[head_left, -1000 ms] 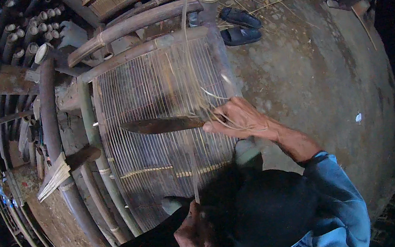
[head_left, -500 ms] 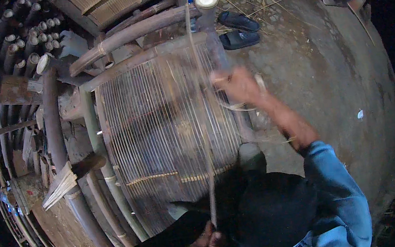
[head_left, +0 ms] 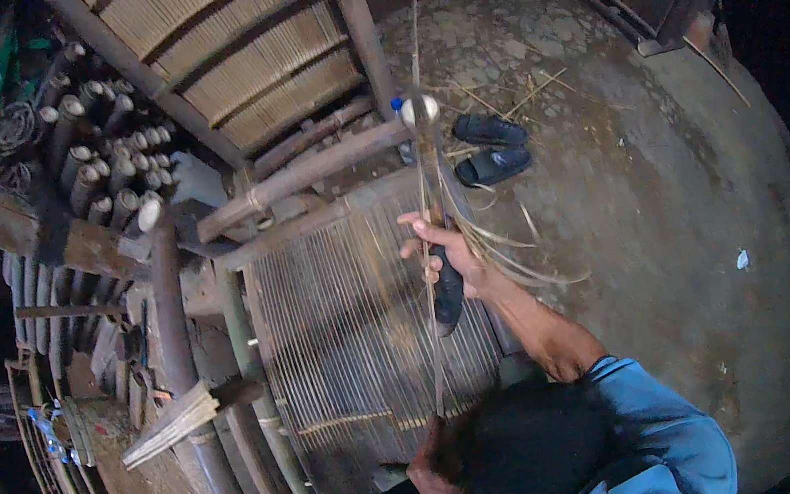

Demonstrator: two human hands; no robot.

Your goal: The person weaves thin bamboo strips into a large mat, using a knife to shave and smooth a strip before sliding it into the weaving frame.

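Note:
A long thin bamboo strip [head_left: 439,367] runs away from me, from my lap past the far end of a slatted bamboo bench. My left hand [head_left: 436,479] closes round its near end; dark hair partly covers that hand. Over the bench's right side, my right hand [head_left: 451,251] grips a knife with a dark handle [head_left: 448,300]. Its blade [head_left: 429,156] points away, alongside the strip. The index finger and thumb of that hand reach toward the strip. Thin curled shavings [head_left: 519,270] trail to the right of the right wrist.
Beneath my hands lies the slatted bench [head_left: 326,327], framed by bamboo poles. A bundle of split bamboo [head_left: 173,427] rests on the left pole. Black sandals [head_left: 492,147] lie beyond the bench on the concrete floor [head_left: 647,242]. Cut bamboo poles [head_left: 101,167] are stacked far left.
The view has shifted, so the bench sits lower in the picture. My right hand, blurred before, is now sharp with the knife showing. The strip leans more to the right at its far end.

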